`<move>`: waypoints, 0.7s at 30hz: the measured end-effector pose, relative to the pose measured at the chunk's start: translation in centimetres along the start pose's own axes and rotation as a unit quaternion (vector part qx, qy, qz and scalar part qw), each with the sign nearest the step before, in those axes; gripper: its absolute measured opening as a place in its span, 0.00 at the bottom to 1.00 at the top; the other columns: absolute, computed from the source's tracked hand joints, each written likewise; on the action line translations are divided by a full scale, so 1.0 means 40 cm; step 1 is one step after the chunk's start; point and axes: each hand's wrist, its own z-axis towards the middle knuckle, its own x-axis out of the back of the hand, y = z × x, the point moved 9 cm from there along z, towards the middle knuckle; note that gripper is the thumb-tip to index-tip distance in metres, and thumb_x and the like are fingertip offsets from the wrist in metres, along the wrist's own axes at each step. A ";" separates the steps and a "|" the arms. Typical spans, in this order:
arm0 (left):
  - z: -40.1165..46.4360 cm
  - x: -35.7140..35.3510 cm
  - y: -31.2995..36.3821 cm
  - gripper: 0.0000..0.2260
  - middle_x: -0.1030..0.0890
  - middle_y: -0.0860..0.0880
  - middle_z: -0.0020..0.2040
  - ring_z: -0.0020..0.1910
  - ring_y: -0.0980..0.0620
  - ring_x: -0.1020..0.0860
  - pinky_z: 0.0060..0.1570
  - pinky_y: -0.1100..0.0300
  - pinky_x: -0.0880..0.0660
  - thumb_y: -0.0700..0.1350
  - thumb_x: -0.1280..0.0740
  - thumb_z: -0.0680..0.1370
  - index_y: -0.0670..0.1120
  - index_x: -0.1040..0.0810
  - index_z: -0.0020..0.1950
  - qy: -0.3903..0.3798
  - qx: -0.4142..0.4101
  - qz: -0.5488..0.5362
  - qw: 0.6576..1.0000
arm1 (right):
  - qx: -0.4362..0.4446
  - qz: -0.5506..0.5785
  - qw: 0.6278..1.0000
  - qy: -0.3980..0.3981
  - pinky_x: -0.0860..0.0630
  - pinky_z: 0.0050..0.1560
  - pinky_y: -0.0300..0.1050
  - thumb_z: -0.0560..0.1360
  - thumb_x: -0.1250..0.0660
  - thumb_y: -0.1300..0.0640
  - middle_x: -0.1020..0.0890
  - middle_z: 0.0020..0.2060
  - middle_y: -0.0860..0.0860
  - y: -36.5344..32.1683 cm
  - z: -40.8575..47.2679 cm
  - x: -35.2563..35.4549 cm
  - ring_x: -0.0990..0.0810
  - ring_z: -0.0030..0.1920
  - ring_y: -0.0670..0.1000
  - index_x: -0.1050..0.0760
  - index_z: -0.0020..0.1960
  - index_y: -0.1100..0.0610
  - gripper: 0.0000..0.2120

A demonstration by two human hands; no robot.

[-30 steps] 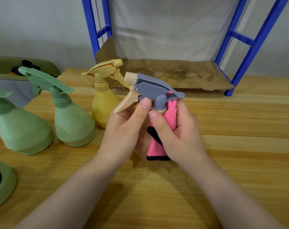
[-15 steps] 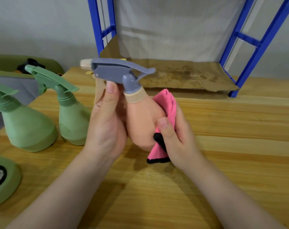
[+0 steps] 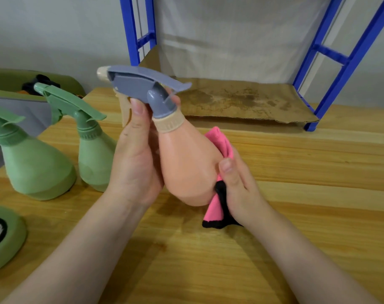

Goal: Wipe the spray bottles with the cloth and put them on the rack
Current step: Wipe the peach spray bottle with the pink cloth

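Note:
A peach spray bottle (image 3: 184, 167) with a grey trigger head (image 3: 140, 84) is held tilted above the wooden table (image 3: 296, 194). My left hand (image 3: 136, 163) grips it round the neck and upper body. My right hand (image 3: 239, 185) holds a pink cloth with black edging (image 3: 217, 207) pressed against the bottle's right side. Two green spray bottles (image 3: 33, 163) (image 3: 94, 154) stand on the table at the left. The yellow bottle is hidden behind my left hand. The blue rack (image 3: 344, 62) stands at the back, its bottom shelf lined with brown cardboard (image 3: 241, 102).
A green lidded bin (image 3: 15, 84) with a dark object on it sits at the far left. A green round object (image 3: 4, 235) lies at the table's left front edge. A grey wall is behind the rack.
The peach bottle has been turned so its nozzle points left and lifted and tilted; its body is now exposed. The cloth has slid from the neck down to the body's right side.

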 end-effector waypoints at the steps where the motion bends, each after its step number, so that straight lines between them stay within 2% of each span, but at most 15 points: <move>1: -0.001 0.003 0.008 0.26 0.19 0.52 0.46 0.44 0.55 0.21 0.45 0.58 0.22 0.63 0.34 0.69 0.47 0.22 0.60 0.023 -0.021 0.022 0.999 | -0.013 -0.004 1.000 0.001 0.31 0.61 0.30 0.74 0.44 0.28 0.23 0.58 0.28 0.010 -0.003 0.004 0.26 0.63 0.35 0.34 0.65 0.41 0.25; 4: -0.014 0.000 -0.012 0.13 0.17 0.52 0.40 0.39 0.56 0.20 0.43 0.58 0.22 0.60 0.32 0.73 0.52 0.16 0.45 0.028 -0.009 0.122 0.992 | -0.012 -0.050 0.999 0.005 0.29 0.59 0.33 0.74 0.43 0.29 0.23 0.56 0.29 -0.002 -0.001 0.003 0.24 0.60 0.36 0.33 0.64 0.40 0.23; 5: -0.019 -0.011 -0.024 0.12 0.16 0.53 0.39 0.39 0.55 0.19 0.43 0.58 0.22 0.58 0.32 0.75 0.52 0.15 0.42 0.012 0.005 0.151 0.989 | -0.011 -0.062 0.998 0.010 0.27 0.57 0.35 0.74 0.42 0.30 0.22 0.54 0.31 -0.002 0.000 0.004 0.23 0.56 0.37 0.32 0.63 0.40 0.22; 7: -0.028 -0.022 -0.048 0.13 0.15 0.52 0.38 0.38 0.56 0.19 0.41 0.61 0.21 0.55 0.34 0.73 0.50 0.14 0.40 -0.020 0.024 0.193 0.981 | 0.002 -0.065 0.998 0.022 0.26 0.51 0.35 0.74 0.40 0.31 0.20 0.48 0.33 -0.011 -0.003 0.009 0.21 0.50 0.37 0.28 0.57 0.42 0.19; 9: -0.034 -0.036 -0.061 0.14 0.15 0.50 0.37 0.37 0.56 0.19 0.39 0.63 0.22 0.55 0.34 0.71 0.47 0.14 0.40 -0.039 0.031 0.197 0.979 | 0.007 -0.055 0.998 0.033 0.27 0.48 0.33 0.74 0.35 0.36 0.19 0.44 0.33 -0.014 -0.002 0.016 0.21 0.46 0.36 0.26 0.52 0.44 0.14; 11: -0.035 -0.041 -0.064 0.15 0.15 0.49 0.40 0.40 0.55 0.18 0.41 0.63 0.21 0.56 0.34 0.71 0.46 0.14 0.42 -0.033 0.027 0.188 0.981 | 0.003 -0.042 0.998 0.050 0.27 0.49 0.34 0.73 0.34 0.43 0.19 0.44 0.33 -0.012 -0.001 0.026 0.20 0.47 0.36 0.25 0.54 0.45 0.12; 14: -0.032 -0.040 -0.061 0.15 0.14 0.50 0.49 0.49 0.55 0.17 0.50 0.62 0.22 0.54 0.36 0.75 0.46 0.16 0.51 -0.027 0.015 0.186 0.982 | 0.015 -0.062 0.995 0.074 0.26 0.49 0.36 0.73 0.35 0.44 0.19 0.45 0.34 -0.024 -0.002 0.034 0.20 0.47 0.38 0.26 0.57 0.47 0.14; 17: -0.029 -0.039 -0.057 0.15 0.17 0.47 0.58 0.61 0.49 0.20 0.62 0.52 0.25 0.56 0.40 0.81 0.51 0.18 0.58 -0.036 -0.002 0.251 0.967 | 0.032 -0.073 0.990 0.119 0.26 0.48 0.33 0.73 0.35 0.45 0.19 0.44 0.36 -0.043 -0.008 0.052 0.21 0.45 0.37 0.27 0.55 0.44 0.11; 19: -0.031 -0.039 -0.055 0.16 0.18 0.52 0.60 0.63 0.54 0.22 0.64 0.56 0.27 0.56 0.43 0.82 0.51 0.21 0.61 -0.042 -0.011 0.302 0.952 | 0.056 -0.101 0.981 0.154 0.26 0.47 0.32 0.75 0.35 0.46 0.20 0.43 0.38 -0.068 -0.013 0.067 0.21 0.43 0.37 0.28 0.54 0.43 0.09; 21: -0.035 -0.056 -0.051 0.16 0.19 0.53 0.61 0.63 0.58 0.23 0.60 0.64 0.27 0.55 0.42 0.81 0.51 0.23 0.64 -0.070 -0.031 0.333 0.940 | 0.080 -0.159 0.967 0.181 0.28 0.43 0.29 0.76 0.35 0.46 0.21 0.40 0.40 -0.089 -0.018 0.078 0.22 0.41 0.38 0.30 0.53 0.42 0.07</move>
